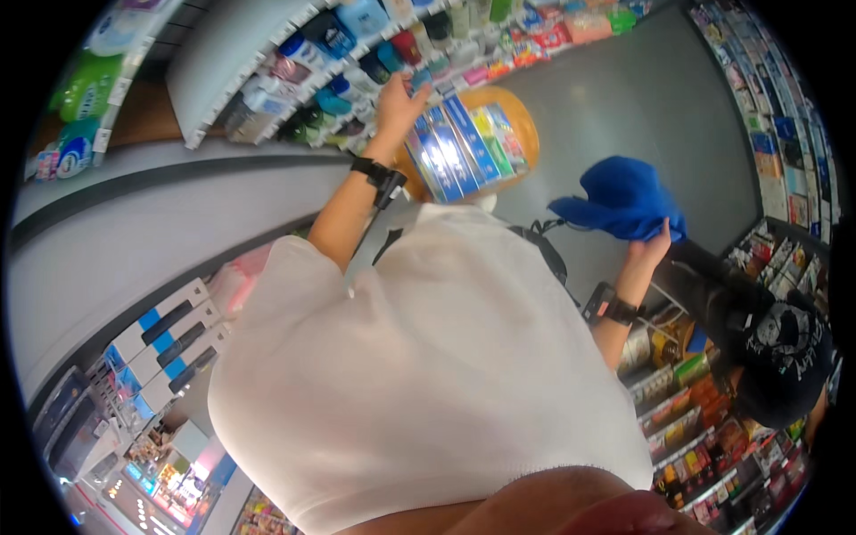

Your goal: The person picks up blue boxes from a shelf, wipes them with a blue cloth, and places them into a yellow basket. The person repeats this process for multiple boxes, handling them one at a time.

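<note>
My left hand [399,107] reaches to the edge of a stocked shelf. Its thumb and fingers close about a small blue package [420,79], whose kind is too small to make out. In my right hand [650,250], out to the side, is a bunched blue cloth [625,197] that hangs over the floor. An orange-yellow round stool or tub [525,120] stands before me by the shelf. Blue-and-white boxes [445,157] lie on it beside green and yellow packs [495,134].
Bottles and packs line the shelves [294,83] ahead on the left. Grey floor [588,100] runs between them and the right-hand racks [756,127]. A person in a dark shirt [782,354] is close on my right. White-and-blue cartons [164,341] stand behind on the left.
</note>
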